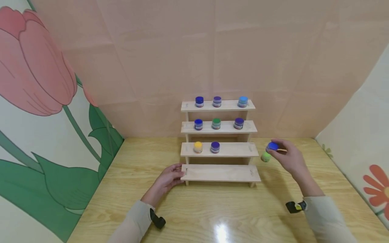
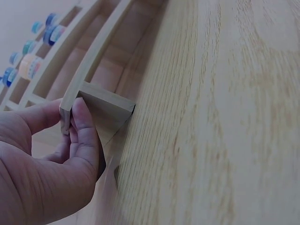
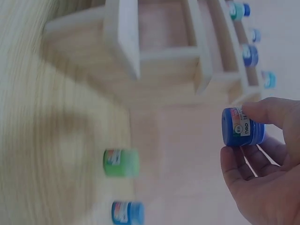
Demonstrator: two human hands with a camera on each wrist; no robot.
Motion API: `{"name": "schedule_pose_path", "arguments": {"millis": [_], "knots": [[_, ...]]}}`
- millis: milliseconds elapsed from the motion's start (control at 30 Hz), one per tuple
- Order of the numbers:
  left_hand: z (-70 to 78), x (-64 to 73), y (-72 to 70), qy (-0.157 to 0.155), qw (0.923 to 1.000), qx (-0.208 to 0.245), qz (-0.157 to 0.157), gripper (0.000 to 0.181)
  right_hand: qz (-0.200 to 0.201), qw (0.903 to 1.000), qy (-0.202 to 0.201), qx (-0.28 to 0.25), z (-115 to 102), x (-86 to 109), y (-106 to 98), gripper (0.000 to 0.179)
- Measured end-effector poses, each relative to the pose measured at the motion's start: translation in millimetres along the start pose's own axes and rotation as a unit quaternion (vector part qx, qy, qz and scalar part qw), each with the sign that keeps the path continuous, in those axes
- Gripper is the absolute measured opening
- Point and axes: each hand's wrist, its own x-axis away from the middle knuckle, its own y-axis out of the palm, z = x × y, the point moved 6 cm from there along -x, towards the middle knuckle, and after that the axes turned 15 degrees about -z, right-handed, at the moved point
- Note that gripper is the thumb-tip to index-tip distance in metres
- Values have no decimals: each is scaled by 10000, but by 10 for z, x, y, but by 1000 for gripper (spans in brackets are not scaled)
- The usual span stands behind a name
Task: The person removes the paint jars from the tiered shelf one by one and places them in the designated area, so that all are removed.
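My right hand (image 1: 290,158) holds a small blue paint jar (image 3: 241,126) between thumb and fingers, raised to the right of a four-step wooden stand (image 1: 220,172). My left hand (image 1: 168,179) pinches the left end of the stand's lowest board (image 2: 70,101) between thumb and fingers. On the third step up from the bottom are a blue jar (image 1: 198,124), a green jar (image 1: 216,124) and a purple jar (image 1: 238,123). The step below them bears a yellow jar (image 1: 198,147) and another purple jar (image 1: 215,147), to the left and middle.
On the top step stand a dark blue jar (image 1: 199,102), a violet jar (image 1: 217,101) and a light blue jar (image 1: 242,102). A light green jar (image 3: 121,162) and another blue jar (image 3: 127,213) stand on the wooden table (image 1: 194,209) right of the stand.
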Motion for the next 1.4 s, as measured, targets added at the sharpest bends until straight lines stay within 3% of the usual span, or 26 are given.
{"name": "schedule_pose_path", "arguments": {"millis": [467, 933, 1400], "knots": [[-7, 0, -3, 82, 9999, 28, -100, 60, 66, 9990, 444, 20, 472, 29, -166, 63], [8, 5, 1, 71, 9999, 88, -56, 61, 57, 9962, 866, -103, 942, -2, -195, 66], [5, 3, -11, 44, 10000, 61, -34, 60, 284, 9911, 1228, -430, 1263, 21, -275, 72]]}}
